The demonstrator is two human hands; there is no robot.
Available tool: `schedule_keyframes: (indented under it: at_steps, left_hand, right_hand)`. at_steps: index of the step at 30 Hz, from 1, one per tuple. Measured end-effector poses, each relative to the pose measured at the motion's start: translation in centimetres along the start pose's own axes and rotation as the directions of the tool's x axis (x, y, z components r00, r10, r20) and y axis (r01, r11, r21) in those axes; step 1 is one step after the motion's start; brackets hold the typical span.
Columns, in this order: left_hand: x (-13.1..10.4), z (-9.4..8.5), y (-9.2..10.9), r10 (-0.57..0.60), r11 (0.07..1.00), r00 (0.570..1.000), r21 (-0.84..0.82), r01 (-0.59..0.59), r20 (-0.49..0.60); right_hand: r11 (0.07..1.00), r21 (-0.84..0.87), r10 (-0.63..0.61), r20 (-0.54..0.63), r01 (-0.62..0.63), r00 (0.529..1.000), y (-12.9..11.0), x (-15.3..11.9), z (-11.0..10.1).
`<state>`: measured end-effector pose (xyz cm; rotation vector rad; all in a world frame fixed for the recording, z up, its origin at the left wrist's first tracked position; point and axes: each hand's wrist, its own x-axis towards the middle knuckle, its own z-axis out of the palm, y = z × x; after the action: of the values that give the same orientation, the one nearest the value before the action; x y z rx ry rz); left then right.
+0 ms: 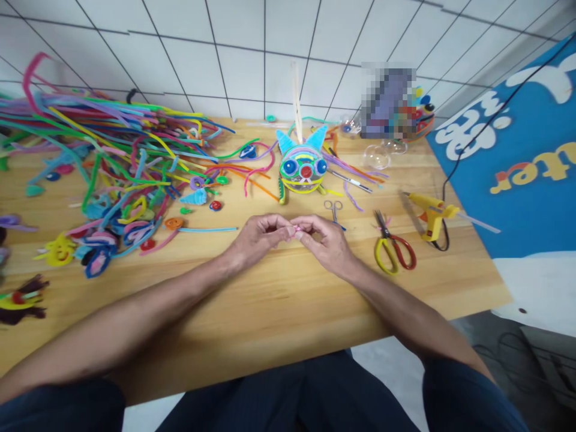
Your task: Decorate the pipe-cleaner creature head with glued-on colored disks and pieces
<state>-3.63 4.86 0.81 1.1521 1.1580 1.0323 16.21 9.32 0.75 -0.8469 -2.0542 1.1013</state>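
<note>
My left hand point(266, 237) and my right hand point(323, 239) meet above the front middle of the table, fingertips pinched together. Between them shows a small piece of pink pipe cleaner point(297, 228), mostly covered by the fingers. Just behind the hands stands a round pipe-cleaner animal head point(305, 153) with light-blue pointed ears, blue eyes and a red nose; a pale stick rises behind it. Small scissors point(333, 207) lie close beyond my right hand. Left of my left hand lies an orange coil point(174, 223) with a light-blue stem point(209, 229).
A large heap of coloured pipe cleaners point(135, 129) covers the table's left. At right lie red-and-yellow-handled scissors point(392, 246) and a yellow glue gun point(432, 217) with its black cord. Clear plastic balls point(377, 157) sit at the back right, before the tiled wall point(243, 54).
</note>
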Motion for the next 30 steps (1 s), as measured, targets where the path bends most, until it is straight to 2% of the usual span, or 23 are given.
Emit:
schedule_keyframes:
  at_steps: [11, 19, 25, 30]
  left_hand:
    - [-0.6, 0.8, -0.3, 0.021, 1.0, 0.994, 0.004, -0.021, -0.11]
    - [-0.7, 1.1, -0.2, 0.048, 0.999, 0.987, -0.016, -0.051, -0.156]
    - [-0.8, 1.3, -0.9, 0.088, 0.996, 0.984, 0.032, -0.084, -0.153]
    - [-0.6, 0.9, -0.7, 0.133, 0.979, 0.99, 0.163, -0.123, -0.051]
  right_hand:
    - [0.991, 0.076, 0.114, -0.053, -0.11, 0.992, 0.1, -0.2, 0.5]
    - [0.938, 0.249, 0.272, -0.091, -0.243, 0.958, -0.5, 0.1, 1.0]
    - [0.962, 0.123, 0.254, -0.089, -0.242, 0.963, -0.8, 0.5, 0.9]
    - [0.978, 0.01, 0.206, -0.094, -0.206, 0.974, -0.3, 0.3, 0.9]
